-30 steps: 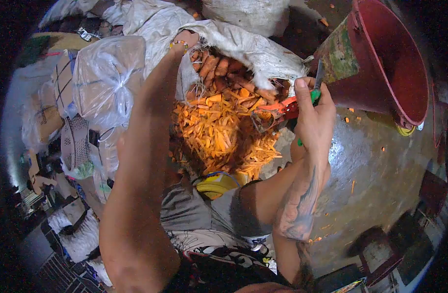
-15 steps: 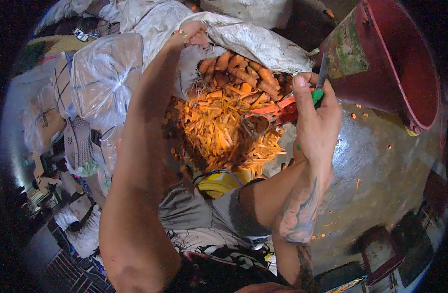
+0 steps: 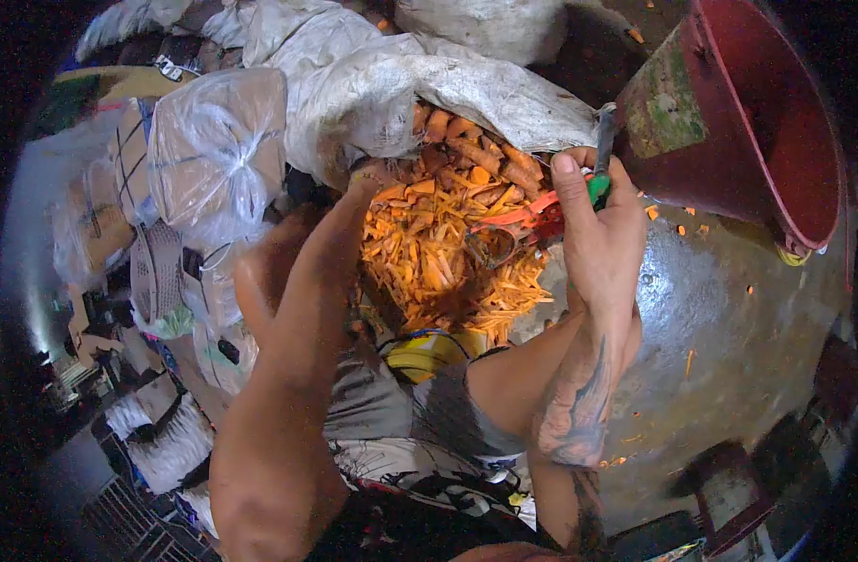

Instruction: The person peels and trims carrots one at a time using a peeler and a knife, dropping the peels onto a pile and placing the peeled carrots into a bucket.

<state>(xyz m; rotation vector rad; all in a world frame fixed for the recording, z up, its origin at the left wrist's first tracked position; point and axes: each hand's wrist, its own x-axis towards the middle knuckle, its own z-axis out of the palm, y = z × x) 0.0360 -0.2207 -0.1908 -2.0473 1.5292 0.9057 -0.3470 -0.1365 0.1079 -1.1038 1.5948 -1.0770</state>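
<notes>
My right hand (image 3: 602, 211) is closed on a peeler with an orange-red handle (image 3: 546, 211), its metal head above the peelings. In the same grip is a knife (image 3: 607, 140) with a green handle, its blade pointing up and away. My left hand (image 3: 377, 171) is at the mouth of a white woven sack (image 3: 354, 103), beside whole carrots (image 3: 466, 140); its fingers are blurred and partly hidden. Between my legs lies a heap of orange carrot peelings (image 3: 419, 253).
A large dark red bucket (image 3: 653, 159) is tilted at the right. Plastic-wrapped boxes (image 3: 213, 159) stand at the left. A yellow object (image 3: 429, 354) sits between my thighs. Carrot scraps lie on the wet floor (image 3: 700, 347). Another white sack (image 3: 490, 28) is at the back.
My left hand has come down and nearer from the sack's upper edge to the carrots. The sack's edge now hangs lower over the left side. My right hand has barely moved, still holding both tools.
</notes>
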